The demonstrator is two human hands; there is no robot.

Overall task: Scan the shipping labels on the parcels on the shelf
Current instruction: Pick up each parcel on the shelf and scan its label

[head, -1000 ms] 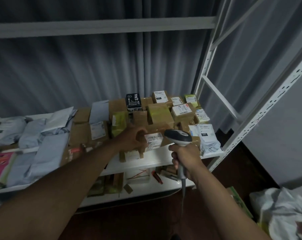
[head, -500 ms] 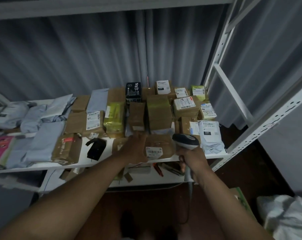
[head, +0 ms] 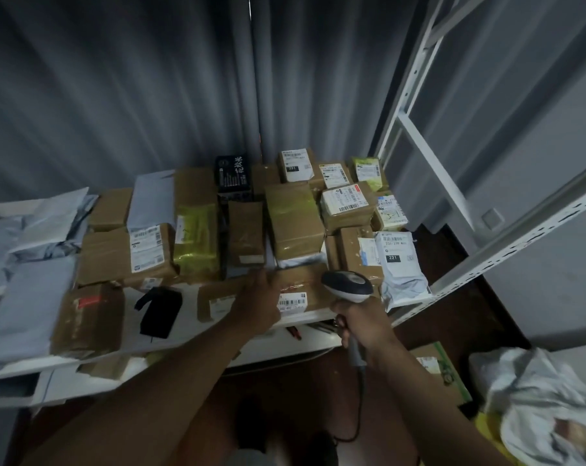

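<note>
Scanner (head: 348,286) gripped in right hand (head: 363,326); left hand (head: 258,301) holds front box (head: 298,290), label facing up. Most shelf parcels apparently remain unscanned.

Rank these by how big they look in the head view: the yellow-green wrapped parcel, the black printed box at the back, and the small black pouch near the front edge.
1. Yellow-green wrapped parcel.
2 and 3. Black pouch and black printed box look alike; the pouch is nearer the camera, so no ranking.
</note>
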